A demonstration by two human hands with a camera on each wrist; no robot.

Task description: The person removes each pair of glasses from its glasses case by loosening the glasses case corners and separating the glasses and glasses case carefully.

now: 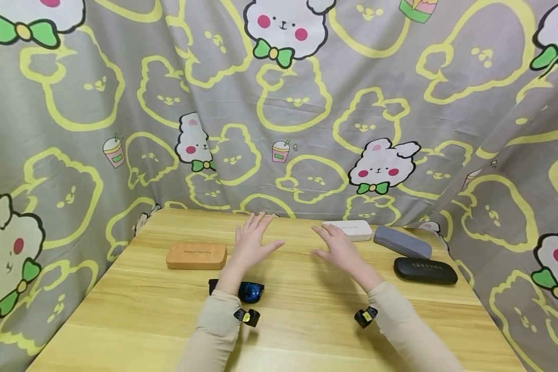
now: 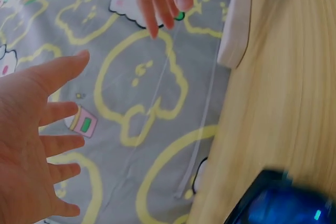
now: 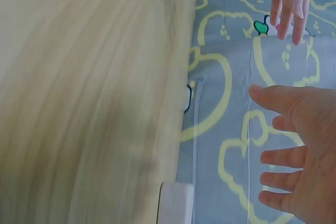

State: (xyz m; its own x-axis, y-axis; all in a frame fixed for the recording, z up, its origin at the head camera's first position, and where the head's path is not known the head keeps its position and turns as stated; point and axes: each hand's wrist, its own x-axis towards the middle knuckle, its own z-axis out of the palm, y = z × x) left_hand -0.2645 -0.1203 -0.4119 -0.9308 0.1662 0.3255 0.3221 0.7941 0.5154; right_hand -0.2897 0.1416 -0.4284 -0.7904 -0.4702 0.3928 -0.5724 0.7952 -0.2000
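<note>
My left hand (image 1: 251, 245) is held over the table with its fingers spread and nothing in it. Below its wrist lie dark sunglasses with blue mirrored lenses (image 1: 251, 292), partly hidden by the forearm. An orange-brown glasses case (image 1: 197, 257) is to the left of that hand. Across from it, my right hand (image 1: 339, 249) also hovers empty, fingers extended, palm turned toward the left one. Its nearest thing is a white glasses case (image 1: 357, 230), whose left end the hand overlaps in the head view. Both palms show in the wrist views.
A grey-blue glasses case (image 1: 402, 242) and a black glasses case (image 1: 425, 271) lie toward the right edge of the wooden table (image 1: 302, 330). A patterned grey curtain (image 1: 307, 113) hangs behind and at both sides. Each wrist wears a small black camera.
</note>
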